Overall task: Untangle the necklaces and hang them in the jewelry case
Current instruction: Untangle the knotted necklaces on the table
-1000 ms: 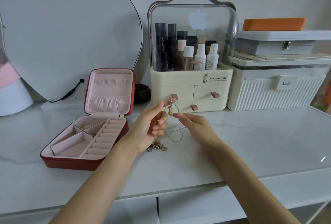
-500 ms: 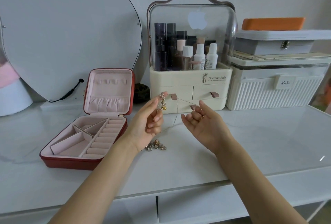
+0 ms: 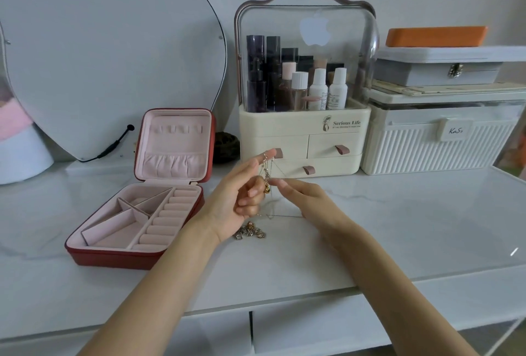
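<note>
Risk — pulling the strands apart too hard could cinch the knot or snap a fine chain.

Left hand pinches the tangled necklaces aloft by their top; gold pendant hangs below its fingertips. Right hand pinches a strand at 3 o'clock of the pendant. Open jewelry case sits at 9 o'clock, nothing hung.

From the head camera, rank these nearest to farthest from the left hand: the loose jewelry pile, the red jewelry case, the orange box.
1. Loose jewelry pile, on the table just below the left hand.
2. Red jewelry case, to its left.
3. Orange box, far upper right.
</note>
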